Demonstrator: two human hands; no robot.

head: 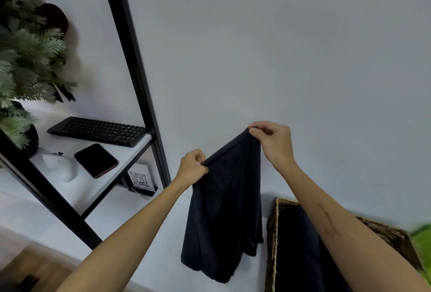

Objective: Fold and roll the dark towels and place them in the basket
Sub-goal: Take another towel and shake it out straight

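Note:
A dark navy towel (224, 210) hangs in the air above the white table (149, 240), held by its top edge. My left hand (192, 168) pinches the lower left corner of that edge. My right hand (272, 142) pinches the higher right corner, so the top edge slopes up to the right. The cloth droops in loose folds, its bottom hem near the table surface. A woven wicker basket (271, 233) stands at the lower right, with more dark cloth (296, 256) inside it, partly hidden by my right forearm.
A black-framed shelf (140, 70) rises at the left, carrying a black keyboard (98, 130), a dark phone (96, 160) and a white mouse (59, 165). A frosted artificial tree (23, 58) fills the far left. A QR-code card (140, 178) leans under the shelf. Green leaves (422, 240) show at the right edge.

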